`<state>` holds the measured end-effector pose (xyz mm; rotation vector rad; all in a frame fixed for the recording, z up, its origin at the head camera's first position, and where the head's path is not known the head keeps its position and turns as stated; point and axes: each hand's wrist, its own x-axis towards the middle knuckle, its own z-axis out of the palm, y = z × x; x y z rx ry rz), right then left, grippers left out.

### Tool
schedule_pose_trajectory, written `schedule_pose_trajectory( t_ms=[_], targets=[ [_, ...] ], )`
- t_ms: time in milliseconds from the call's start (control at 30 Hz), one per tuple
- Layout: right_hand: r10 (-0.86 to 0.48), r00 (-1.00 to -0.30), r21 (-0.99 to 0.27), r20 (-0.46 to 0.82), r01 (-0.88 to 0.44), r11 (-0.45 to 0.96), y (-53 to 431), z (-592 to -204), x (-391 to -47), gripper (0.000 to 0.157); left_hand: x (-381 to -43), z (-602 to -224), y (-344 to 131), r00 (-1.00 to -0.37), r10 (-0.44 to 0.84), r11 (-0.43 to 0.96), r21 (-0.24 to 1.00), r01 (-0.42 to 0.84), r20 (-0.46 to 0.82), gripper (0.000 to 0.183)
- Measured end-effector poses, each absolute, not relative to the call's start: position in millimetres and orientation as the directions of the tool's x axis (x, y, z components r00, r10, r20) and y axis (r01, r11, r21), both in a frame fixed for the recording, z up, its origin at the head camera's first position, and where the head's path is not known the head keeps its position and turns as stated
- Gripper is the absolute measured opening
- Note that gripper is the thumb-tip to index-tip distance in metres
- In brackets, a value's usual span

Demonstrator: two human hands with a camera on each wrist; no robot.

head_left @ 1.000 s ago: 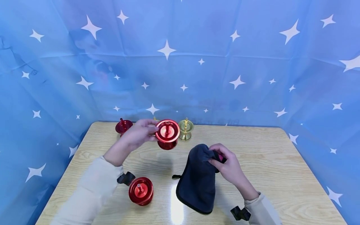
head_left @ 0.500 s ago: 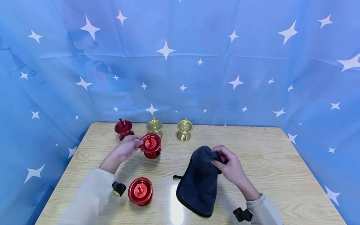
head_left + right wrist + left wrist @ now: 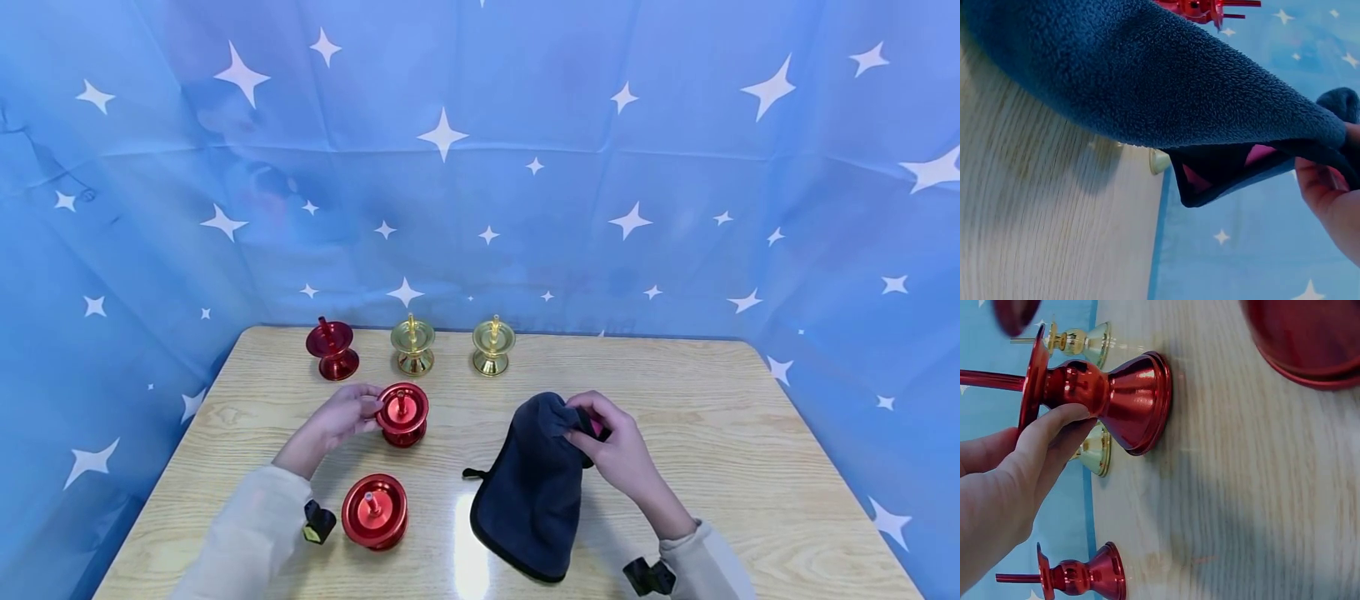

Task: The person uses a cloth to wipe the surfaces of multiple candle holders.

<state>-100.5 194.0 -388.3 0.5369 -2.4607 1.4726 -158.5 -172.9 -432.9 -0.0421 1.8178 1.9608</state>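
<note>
My left hand (image 3: 341,421) reaches forward from a pale sleeve, thumb and fingers pinching the neck of a glossy red candle holder (image 3: 405,428) just below its dish. My right hand (image 3: 615,446), forearm angled inward, clamps the gathered top of a dark blue cloth (image 3: 528,492) between thumb and fingers. The holder, mirror-bright and metallic, has a wide rimmed dish, a rounded neck and a flared foot; the cloth is fuzzy, black-edged, with pink showing at the fold. The holder's long axis runs upright, spike up and foot down at the wooden surface (image 3: 712,417), though I cannot tell whether it bears fully there. The cloth droops lengthwise from my grip toward me, its loop pointing left. The holder sits between a nearer red holder (image 3: 375,512) and a back row: a darker red holder (image 3: 334,350), a gold holder (image 3: 413,346) and a second gold holder (image 3: 492,346)
</note>
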Motion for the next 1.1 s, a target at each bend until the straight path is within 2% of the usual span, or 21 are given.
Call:
schedule_pose_trajectory(
  t_ms=[367, 633, 900, 1100],
  targets=[
    [-0.206, -0.905, -0.802, 0.372, -0.426, 0.419, 194, -391, -100, 0.031, -160, -435, -171, -0.892, 0.306, -0.056, 0.93, -0.364, -0.331, 0.029],
    [-0.202, -0.911, -0.813, 0.36, -0.413, 0.41, 196, -393, -101, 0.031, -177, -426, -174, -0.902, 0.269, 0.078, 0.941, -0.328, -0.337, 0.039],
    [-0.204, -0.913, -0.816, 0.352, -0.406, 0.411, 196, -392, -100, 0.032, -202, -422, -174, -0.9, 0.303, 0.033, 0.947, -0.319, -0.314, 0.048],
    [-0.214, -0.91, -0.81, 0.355, -0.413, 0.416, 190, -377, -92, 0.031, -209, -421, -174, -0.9, 0.33, -0.072, 0.943, -0.326, -0.286, 0.055]
  ],
)
